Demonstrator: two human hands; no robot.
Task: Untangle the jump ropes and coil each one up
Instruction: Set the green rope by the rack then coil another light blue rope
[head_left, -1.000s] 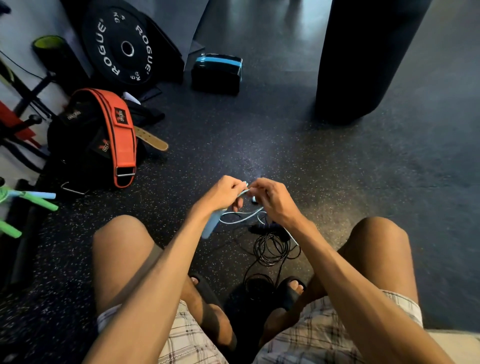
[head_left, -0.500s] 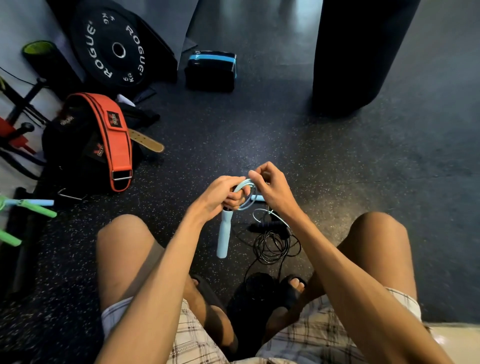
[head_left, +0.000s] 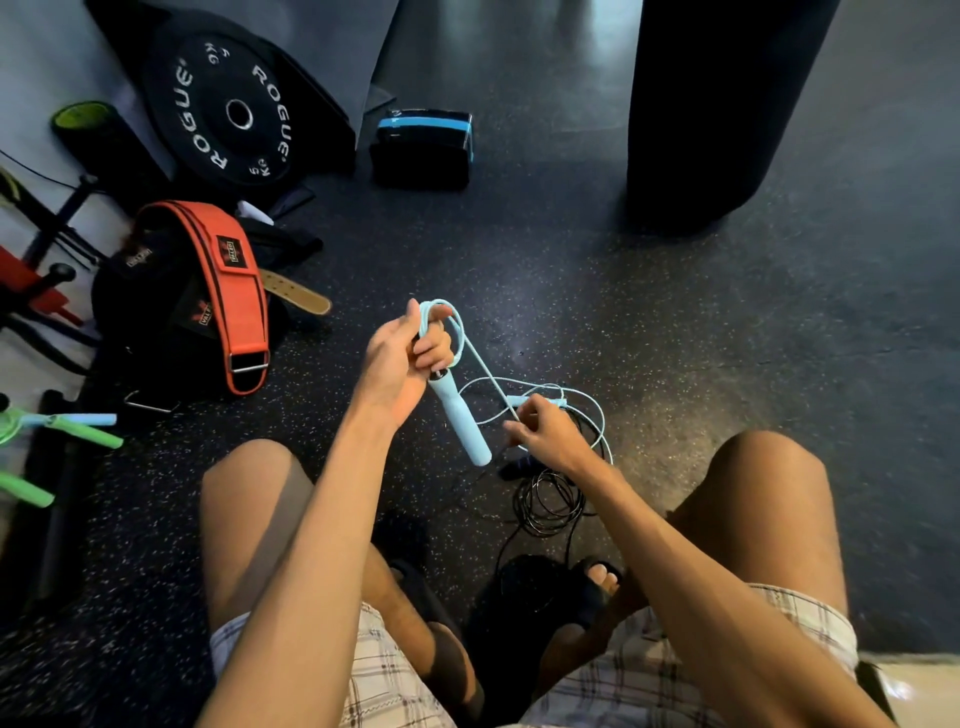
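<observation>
Seated person coiling the blue rope (head_left: 426, 314) above the floor (head_left: 675, 364). The left hand (head_left: 397, 364) is raised and gripping a few finished turns, fingers curled round them, with one handle (head_left: 460, 418) hanging down below the fist. The right hand (head_left: 548, 436) is lower and just to the right, pinching the loose cord between thumb and fingertips. The rest of the blue cord is lying in slack loops on the floor, with the second handle (head_left: 519, 400) among them beside the right hand. The black rope (head_left: 548, 501) is sitting bunched on the floor directly under those loops, touching or crossing them; which strand is passing over which cannot be told.

Risks, as judged from this position:
- The slack blue loops are overlapping the black rope, so the next pull is likely to be dragging a black strand up with it or tightening a crossing into a knot.
- The second handle is lying inside the loops and may be catching on one as the cord is drawn in.
- The hanging handle is swinging free and its weight may be tugging the turns off the left fingers if the grip loosens.
- Twist is probably building in the cord, which would be making the turns spring into figure-eights.
</observation>
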